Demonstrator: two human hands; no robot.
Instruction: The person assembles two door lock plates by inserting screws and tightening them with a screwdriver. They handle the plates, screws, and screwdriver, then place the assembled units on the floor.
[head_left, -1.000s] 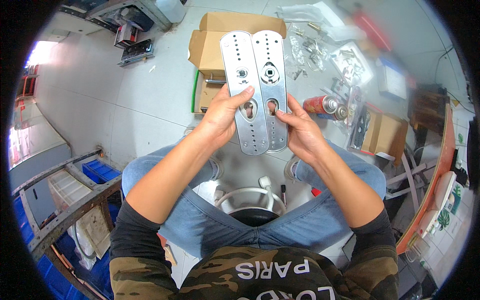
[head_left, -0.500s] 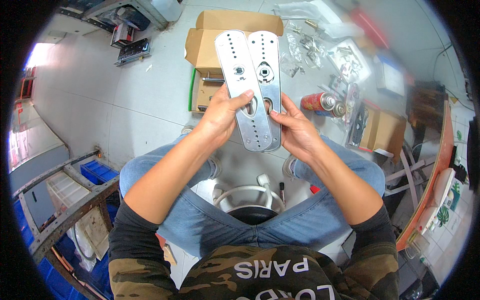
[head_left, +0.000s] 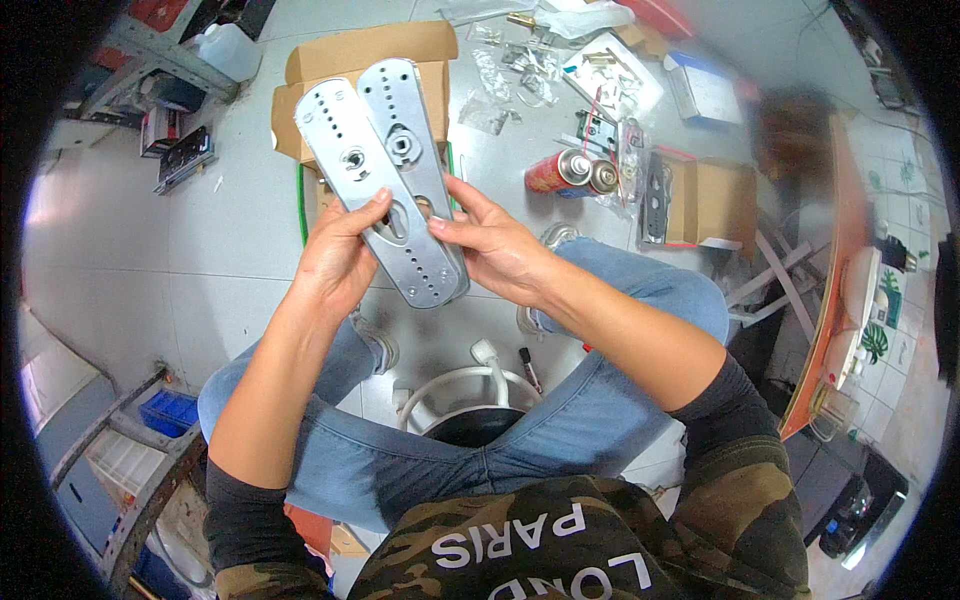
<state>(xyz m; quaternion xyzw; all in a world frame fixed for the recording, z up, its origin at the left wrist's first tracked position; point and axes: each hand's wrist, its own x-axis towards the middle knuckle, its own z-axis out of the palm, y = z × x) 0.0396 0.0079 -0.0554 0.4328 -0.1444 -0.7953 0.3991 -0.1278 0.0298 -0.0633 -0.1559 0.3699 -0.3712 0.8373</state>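
Two long silver metal lock plates with rounded ends are held up over the floor, overlapping and tilted to the left. My left hand (head_left: 335,258) grips the left plate (head_left: 378,178) by its lower half, thumb on the face near an oval slot. That plate lies partly over the right plate (head_left: 421,165), which has a square hole in a round fitting. Closed on the right plate's edge, my right hand (head_left: 500,248) has its thumb on the front and its fingers partly hidden behind. Both plates carry rows of small holes.
Behind the plates stands an open cardboard box (head_left: 432,62). Spray cans (head_left: 552,172) stand to the right, near a second open box (head_left: 728,188). Beyond lie a white tray (head_left: 640,92) of small parts and plastic bags (head_left: 488,105). A marker (head_left: 530,368) is between my feet.
In the picture, both hands and plates have shifted left along with the surroundings, as the view has turned right. The hold on both plates stays the same.
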